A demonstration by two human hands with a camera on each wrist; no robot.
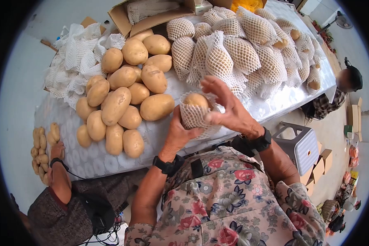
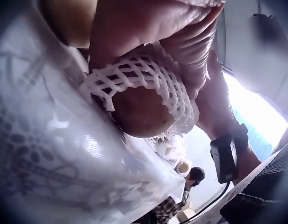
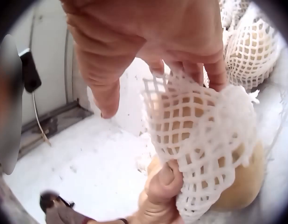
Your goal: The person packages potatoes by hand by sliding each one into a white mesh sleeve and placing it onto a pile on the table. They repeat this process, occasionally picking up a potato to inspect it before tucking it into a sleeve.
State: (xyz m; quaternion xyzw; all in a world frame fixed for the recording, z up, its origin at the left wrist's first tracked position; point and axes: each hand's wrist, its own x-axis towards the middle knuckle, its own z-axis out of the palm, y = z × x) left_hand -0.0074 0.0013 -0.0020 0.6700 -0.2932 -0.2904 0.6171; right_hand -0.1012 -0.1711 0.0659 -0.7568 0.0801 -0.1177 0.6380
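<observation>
A potato (image 1: 195, 99) partly covered by a white foam net (image 1: 194, 117) is gripped by my left hand (image 1: 179, 133), thumb on the near side. The potato's bare end shows at the net's opening in the left wrist view. My right hand (image 1: 229, 108) is beside the net, fingers spread and thumb close to it. In the right wrist view, the right fingertips are at the far edge of the net (image 3: 195, 126), and the left thumb (image 3: 166, 179) presses its near side; whether the right fingers touch it is unclear.
Bare potatoes (image 1: 117, 105) are piled left of my hands, with loose nets (image 1: 76, 53) behind them. Netted potatoes (image 1: 242, 53) cover the back right near a cardboard box (image 1: 129, 24). Another person's hand (image 1: 57, 151) is at far left. A stool (image 1: 301, 149) stands right of the table.
</observation>
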